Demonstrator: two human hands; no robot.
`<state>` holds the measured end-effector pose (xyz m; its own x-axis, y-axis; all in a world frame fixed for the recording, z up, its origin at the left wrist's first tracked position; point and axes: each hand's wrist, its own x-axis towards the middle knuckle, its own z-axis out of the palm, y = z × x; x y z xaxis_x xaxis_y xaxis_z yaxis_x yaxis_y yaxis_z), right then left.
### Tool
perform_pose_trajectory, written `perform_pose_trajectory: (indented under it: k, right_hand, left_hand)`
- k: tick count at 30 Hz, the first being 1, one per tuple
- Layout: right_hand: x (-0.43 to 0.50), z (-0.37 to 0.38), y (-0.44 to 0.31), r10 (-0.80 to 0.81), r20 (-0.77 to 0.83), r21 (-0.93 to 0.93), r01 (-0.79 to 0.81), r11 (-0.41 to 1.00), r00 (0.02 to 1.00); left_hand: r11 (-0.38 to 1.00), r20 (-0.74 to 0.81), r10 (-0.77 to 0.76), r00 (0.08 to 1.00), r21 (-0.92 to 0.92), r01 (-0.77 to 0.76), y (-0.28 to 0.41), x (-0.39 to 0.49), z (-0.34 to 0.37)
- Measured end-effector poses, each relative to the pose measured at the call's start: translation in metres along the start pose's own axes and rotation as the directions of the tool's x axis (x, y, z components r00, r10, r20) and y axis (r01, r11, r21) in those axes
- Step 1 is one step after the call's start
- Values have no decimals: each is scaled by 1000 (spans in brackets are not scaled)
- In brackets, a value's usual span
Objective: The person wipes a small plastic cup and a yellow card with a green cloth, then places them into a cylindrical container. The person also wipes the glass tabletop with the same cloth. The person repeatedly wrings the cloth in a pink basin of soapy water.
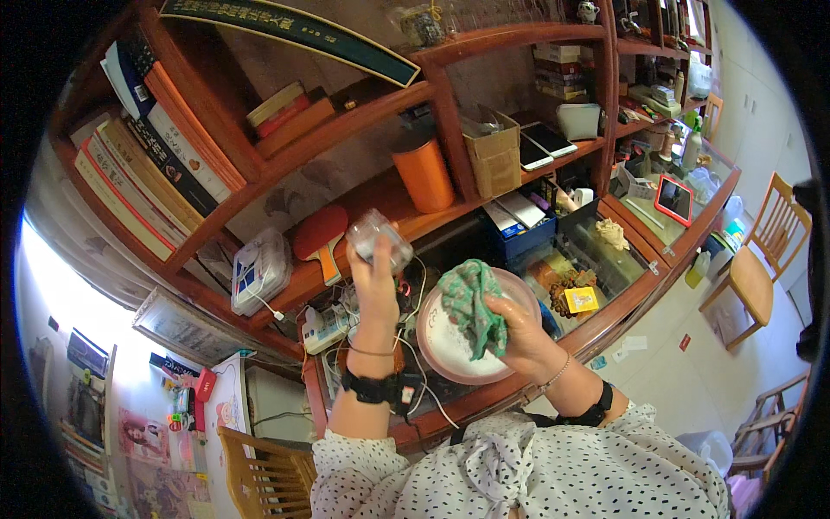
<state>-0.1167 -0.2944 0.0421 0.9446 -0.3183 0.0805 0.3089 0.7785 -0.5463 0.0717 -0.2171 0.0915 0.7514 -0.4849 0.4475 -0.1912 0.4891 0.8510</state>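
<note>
My left hand [376,276] holds a clear plastic container [379,240] up in front of the wooden shelf, beside a red table-tennis paddle [322,237]. In my right hand [528,337] is a bunched green patterned cloth [476,301], held over a pinkish round basin [431,353] of whitish, sudsy liquid. The basin stands on the glass-topped cabinet. An orange cylindrical container [423,175] stands on the shelf behind.
A white power strip [324,331] with tangled cables lies left of the basin. Right of it are a blue box [528,233], a beaded string [563,292] and a yellow packet [581,300]. A clear organizer case [261,272] stands at left. Wooden chairs [746,279] flank the cabinet.
</note>
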Motion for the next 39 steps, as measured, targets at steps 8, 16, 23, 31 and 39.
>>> perform_pose_trajectory:
  k: [8, 16, 23, 31, 39]
  right_hand:
    - [-11, -23, -14, -80, -162, -21, 78, 997, 983]
    - [-17, -43, -21, -85, -215, -20, 83, 996, 973]
    - [-21, -50, -20, -87, -284, -41, 79, 996, 955]
    - [-16, -53, -13, -65, -397, -30, 57, 998, 915]
    - [-8, -58, -17, -92, -415, -46, 80, 996, 905]
  left_hand:
    - [896, -124, 95, 988, 443, -30, -20, 92, -10]
    - [723, -109, 10, 994, 688, 68, -57, 141, -17]
    - [774, 15, -172, 985, 621, 126, -80, 159, -13]
    - [896, 40, -252, 967, 388, 217, -44, 127, -20]
    - [941, 245, -330, 911, 15, 337, 45, -2, -72]
